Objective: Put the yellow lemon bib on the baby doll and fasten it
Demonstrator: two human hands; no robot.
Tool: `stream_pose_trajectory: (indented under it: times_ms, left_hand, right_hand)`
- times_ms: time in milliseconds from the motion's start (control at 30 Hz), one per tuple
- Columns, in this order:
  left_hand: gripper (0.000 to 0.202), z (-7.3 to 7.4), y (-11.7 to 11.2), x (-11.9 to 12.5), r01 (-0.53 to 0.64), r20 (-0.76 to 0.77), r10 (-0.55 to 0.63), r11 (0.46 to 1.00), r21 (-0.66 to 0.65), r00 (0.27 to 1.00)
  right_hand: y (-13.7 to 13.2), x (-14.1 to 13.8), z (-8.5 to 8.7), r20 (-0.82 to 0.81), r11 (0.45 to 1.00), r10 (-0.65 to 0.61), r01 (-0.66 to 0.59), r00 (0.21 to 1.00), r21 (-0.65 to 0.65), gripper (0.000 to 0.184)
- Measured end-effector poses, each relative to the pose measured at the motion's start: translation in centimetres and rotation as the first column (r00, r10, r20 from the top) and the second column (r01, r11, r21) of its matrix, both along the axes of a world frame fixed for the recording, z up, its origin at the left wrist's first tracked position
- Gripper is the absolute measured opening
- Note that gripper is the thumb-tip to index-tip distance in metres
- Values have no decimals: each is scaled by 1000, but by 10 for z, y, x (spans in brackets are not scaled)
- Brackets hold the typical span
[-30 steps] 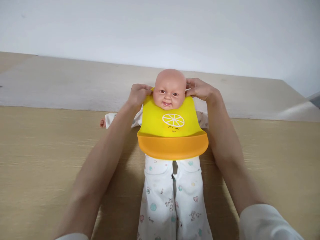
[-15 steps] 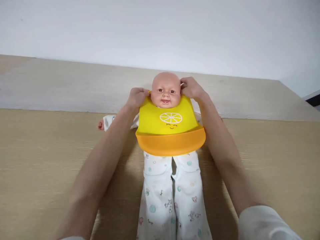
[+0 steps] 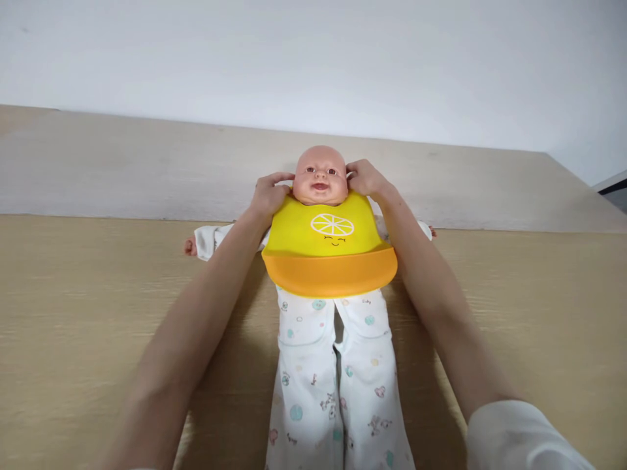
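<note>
A baby doll [image 3: 321, 175] in white printed pyjamas lies on its back on the wooden table [image 3: 73, 313], head away from me. A yellow silicone bib [image 3: 329, 251] with an orange catch pocket and a lemon-slice face covers its chest. My left hand [image 3: 268, 194] is closed on the bib's left neck strap beside the doll's cheek. On the other side of the head, my right hand [image 3: 365, 178] is closed on the right neck strap. The strap ends are hidden behind the doll's neck and my fingers.
The doll's arms spread out sideways, with a small left hand [image 3: 189, 247] showing at the left. A paler raised board [image 3: 122, 170] runs behind the doll's head, up to a white wall [image 3: 313, 59]. A dark object [image 3: 614, 189] peeks in at the far right edge.
The doll and bib have shifted slightly farther from me and lie flatter. Both hands stay at the neck straps, drawn in closer behind the doll's head.
</note>
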State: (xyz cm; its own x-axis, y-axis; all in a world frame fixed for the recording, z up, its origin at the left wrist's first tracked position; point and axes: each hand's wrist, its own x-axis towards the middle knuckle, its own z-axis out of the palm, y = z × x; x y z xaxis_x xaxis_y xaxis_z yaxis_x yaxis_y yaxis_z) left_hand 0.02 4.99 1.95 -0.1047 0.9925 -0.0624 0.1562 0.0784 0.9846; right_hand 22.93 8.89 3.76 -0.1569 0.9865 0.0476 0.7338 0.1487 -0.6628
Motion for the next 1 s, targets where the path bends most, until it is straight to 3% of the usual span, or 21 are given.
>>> stream_pose_trajectory:
  times_ms: [200,367,500,667,767,833,933,1000]
  left_hand:
    - [48,-4,1,-3,48,6,-48,999,-20,999]
    - [37,-13,5,-6,107,26,-107,994,-14,994]
    - [28,-16,7,-9,80,-65,-79,997,2,995]
    - [21,-13,1,-11,-13,-298,107,954,299,948]
    - [14,-1,-16,-13,7,-318,138,909,416,938]
    - [10,10,-37,-17,71,-320,94,880,469,943]
    - [17,29,-80,-24,287,-398,-100,848,445,912]
    - [25,36,-108,-28,460,-511,-246,817,347,824]
  right_hand:
    - [1,0,-6,-39,998,7,-10,999,-69,29]
    - [-1,-1,-3,-18,995,-15,13,1000,-96,31]
    - [-5,1,3,30,996,-41,43,999,-76,27]
    - [-34,10,7,-134,995,-102,104,986,10,23]
    - [-71,22,10,-286,996,-69,80,956,26,16]
    - [-102,34,15,-353,999,37,-36,935,8,18]
    - [-148,53,25,-368,964,207,-252,907,-80,35]
    - [-171,63,28,-316,929,297,-350,901,-123,47]
